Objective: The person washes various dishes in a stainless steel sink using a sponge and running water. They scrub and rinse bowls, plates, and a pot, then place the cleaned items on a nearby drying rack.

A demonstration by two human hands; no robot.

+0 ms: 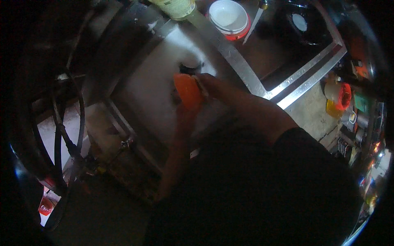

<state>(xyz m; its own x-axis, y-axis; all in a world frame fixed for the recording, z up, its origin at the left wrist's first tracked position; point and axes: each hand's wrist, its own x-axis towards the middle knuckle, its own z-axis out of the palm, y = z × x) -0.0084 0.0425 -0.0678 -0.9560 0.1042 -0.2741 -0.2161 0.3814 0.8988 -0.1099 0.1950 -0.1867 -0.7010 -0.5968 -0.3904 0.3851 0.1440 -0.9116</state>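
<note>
Both hands are over a metal sink basin (pixel 138 89) at the middle of the head view. An orange object (pixel 188 90), perhaps a bowl or cup, is between them. My right hand (pixel 211 86) grips its right side, with something pale and thin along that edge. My left hand (pixel 187 112) is at its lower end, dim and blurred, its fingers mostly hidden. Just beyond the orange object is a dark round shape (pixel 189 68), perhaps the drain.
White bowls (pixel 229 15) stacked in a red one stand beyond the basin, beside a knife (pixel 255 24). A pale yellowish container (pixel 175 7) is at the top. The metal rim (pixel 243 69) runs right of the basin. Dark hoses (pixel 81 113) hang at left.
</note>
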